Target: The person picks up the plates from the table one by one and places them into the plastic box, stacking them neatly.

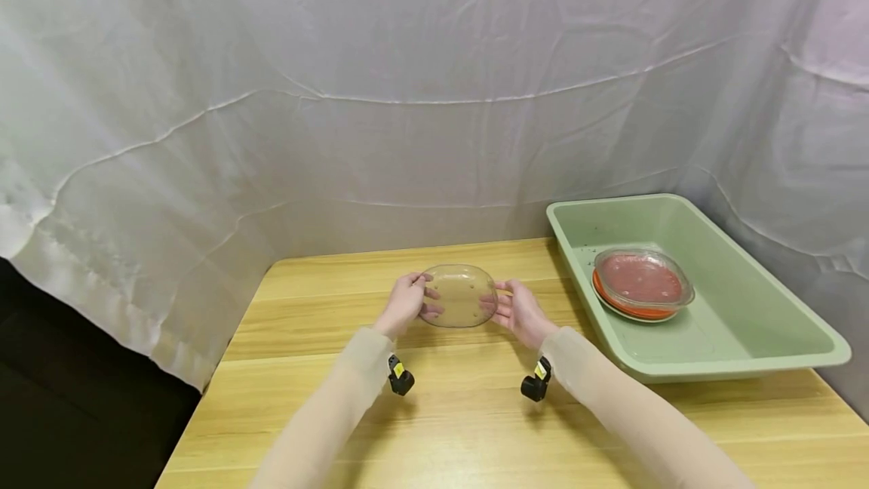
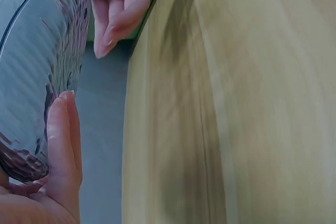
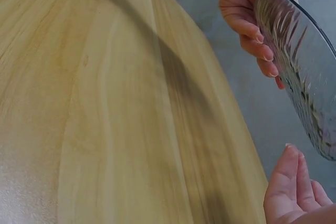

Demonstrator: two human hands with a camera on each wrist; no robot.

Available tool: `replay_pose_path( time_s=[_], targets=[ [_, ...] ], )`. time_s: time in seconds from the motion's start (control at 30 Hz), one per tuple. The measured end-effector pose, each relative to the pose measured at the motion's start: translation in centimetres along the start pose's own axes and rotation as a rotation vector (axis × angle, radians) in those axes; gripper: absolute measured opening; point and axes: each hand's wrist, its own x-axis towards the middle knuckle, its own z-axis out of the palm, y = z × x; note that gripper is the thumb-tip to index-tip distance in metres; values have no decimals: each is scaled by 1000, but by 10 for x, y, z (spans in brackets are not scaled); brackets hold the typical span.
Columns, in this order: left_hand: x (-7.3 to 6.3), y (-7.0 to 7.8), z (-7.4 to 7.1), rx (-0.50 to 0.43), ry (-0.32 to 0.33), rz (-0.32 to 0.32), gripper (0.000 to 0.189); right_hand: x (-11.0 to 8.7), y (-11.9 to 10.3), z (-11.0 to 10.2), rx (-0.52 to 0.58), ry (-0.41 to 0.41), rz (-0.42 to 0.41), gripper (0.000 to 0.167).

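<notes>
A clear oval glass dish with wavy ribbed sides is held up above the wooden table, tilted on edge. My left hand grips its left end, thumb at the rim and fingers spread behind the glass. At the right end is my right hand, its fingers extended and partly seen through the glass. In the right wrist view, the fingertips of my right hand stand a little apart from the dish. The left wrist view shows the dish resting against the left hand's fingers.
To the right stands a large green tub. Inside it, another clear glass dish is stacked on an orange-red dish, with a pale rim below. Grey curtains hang behind and beside the wooden table.
</notes>
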Motion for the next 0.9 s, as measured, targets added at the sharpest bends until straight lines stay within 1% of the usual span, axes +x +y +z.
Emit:
replay_pose_path(
  time_s=[0.1,0.17,0.33,0.43,0.6,0.73,0.9],
  targets=[
    [1,-2,5,-8,-7,3,42,0,-2,-1,12,-31,-1,54],
    [2,-3,9,-12,-6,3,42,0,-3,0,41,-38,8,55],
    [0,-6,16,15,-1,13,42,-2,-5,3,85,-61,20,56],
    [-2,-7,20,30,-3,23,42,-4,-5,5,45,-75,14,53],
    [-3,-9,27,18,-22,21,42,-5,-2,6,-53,-70,5,48],
    [-3,-9,30,2,-26,15,42,-5,0,6,-65,-57,-1,45],
    [-5,-10,32,12,-34,26,43,-5,2,5,-49,-58,-18,45]
  ],
)
